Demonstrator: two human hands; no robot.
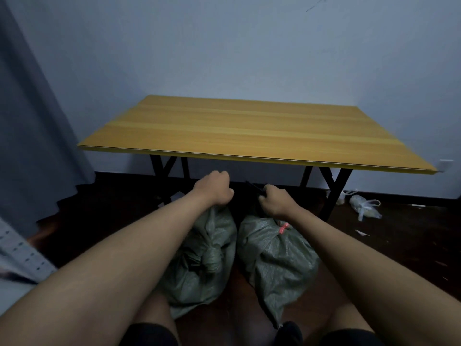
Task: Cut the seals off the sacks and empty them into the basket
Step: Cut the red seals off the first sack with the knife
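Two grey-green woven sacks stand side by side on the dark floor in front of my knees. My left hand (pixel 215 188) grips the gathered top of the left sack (pixel 199 265), which is knotted lower down. The right sack (pixel 277 260) is tied at its neck with a pink-red seal (pixel 283 228). My right hand (pixel 275 201) is just beyond that neck, its fingers curled round a dark, thin tool (pixel 254 187) that looks like scissors; the tool is blurred and partly hidden. No basket is in view.
A yellow wooden folding table (pixel 249 136) with black legs stands right behind the sacks, against a pale wall. White plastic bags (pixel 364 203) lie on the floor at the right. A grey curtain (pixel 27 136) hangs at the left.
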